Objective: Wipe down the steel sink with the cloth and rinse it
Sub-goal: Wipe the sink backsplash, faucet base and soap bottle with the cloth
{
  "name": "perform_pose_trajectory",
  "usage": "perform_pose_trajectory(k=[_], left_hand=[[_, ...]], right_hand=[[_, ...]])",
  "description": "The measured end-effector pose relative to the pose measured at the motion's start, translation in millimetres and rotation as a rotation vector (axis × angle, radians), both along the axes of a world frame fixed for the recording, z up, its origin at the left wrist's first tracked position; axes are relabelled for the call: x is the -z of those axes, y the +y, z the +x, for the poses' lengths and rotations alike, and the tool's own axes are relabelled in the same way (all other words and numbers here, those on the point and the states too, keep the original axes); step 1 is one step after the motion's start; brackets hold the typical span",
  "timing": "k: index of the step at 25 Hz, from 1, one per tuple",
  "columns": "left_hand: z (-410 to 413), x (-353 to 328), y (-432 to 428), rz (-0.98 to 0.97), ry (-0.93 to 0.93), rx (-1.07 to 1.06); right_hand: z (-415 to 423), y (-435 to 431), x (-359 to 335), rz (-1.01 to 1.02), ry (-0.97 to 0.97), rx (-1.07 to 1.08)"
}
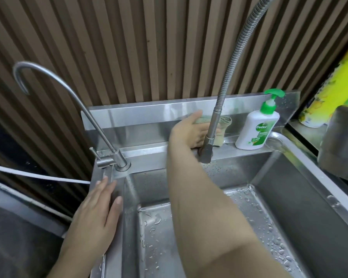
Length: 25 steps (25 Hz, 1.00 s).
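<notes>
Cloth [225,123] on the back ledge [153,152] behind the spray faucet [212,128], soap bottle [257,131] right, gooseneck tap [122,162] left

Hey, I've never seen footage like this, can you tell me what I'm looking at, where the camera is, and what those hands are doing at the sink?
There is no machine here, just a person. One wide camera sits on their head and looks down, so you see their own arms reaching forward.

The right hand presses a cloth flat against the steel back panel, just behind the hanging spray hose. The left hand holds nothing; it rests flat on the left rim of the sink.

A soap bottle with a green pump stands on the back ledge to the right. A thin curved tap rises at the left corner. Water drops lie on the basin floor, and no water is running.
</notes>
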<state>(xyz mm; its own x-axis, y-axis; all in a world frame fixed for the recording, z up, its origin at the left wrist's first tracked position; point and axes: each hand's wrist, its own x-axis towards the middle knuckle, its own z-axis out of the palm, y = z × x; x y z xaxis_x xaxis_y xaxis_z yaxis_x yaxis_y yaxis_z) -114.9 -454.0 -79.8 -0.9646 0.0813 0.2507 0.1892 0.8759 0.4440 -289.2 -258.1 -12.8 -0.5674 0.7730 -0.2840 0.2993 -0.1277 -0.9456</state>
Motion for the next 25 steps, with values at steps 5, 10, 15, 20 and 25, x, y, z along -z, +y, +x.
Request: perform_pose_trajectory(k=[5,10,15,20,25], left_hand=[[0.2,-1.1,1.5,0.012,0.01,-0.003],[-0.7,0.4,0.7,0.0,0.003,-0.014],[-3.5,1.7,-0.7,-0.007,0.021,-0.003],[-1.8,-0.7,0.9,0.006,0.029,-0.01],[-1.3,-1.7,0.7,-0.011,0.005,-0.003]], right_hand=[[27.2,-44.0,7.9,0.069,0.023,-0.24],[16.1,16.4,-15.0,-0.157,0.088,-0.031],[25.9,-54.3,-11.4,0.158,0.128,-0.235],[-10.6,9.1,-18.4,0.19,0.068,0.036],[28.8,-31.4,1.7,0.444,0.329,-0.12]])
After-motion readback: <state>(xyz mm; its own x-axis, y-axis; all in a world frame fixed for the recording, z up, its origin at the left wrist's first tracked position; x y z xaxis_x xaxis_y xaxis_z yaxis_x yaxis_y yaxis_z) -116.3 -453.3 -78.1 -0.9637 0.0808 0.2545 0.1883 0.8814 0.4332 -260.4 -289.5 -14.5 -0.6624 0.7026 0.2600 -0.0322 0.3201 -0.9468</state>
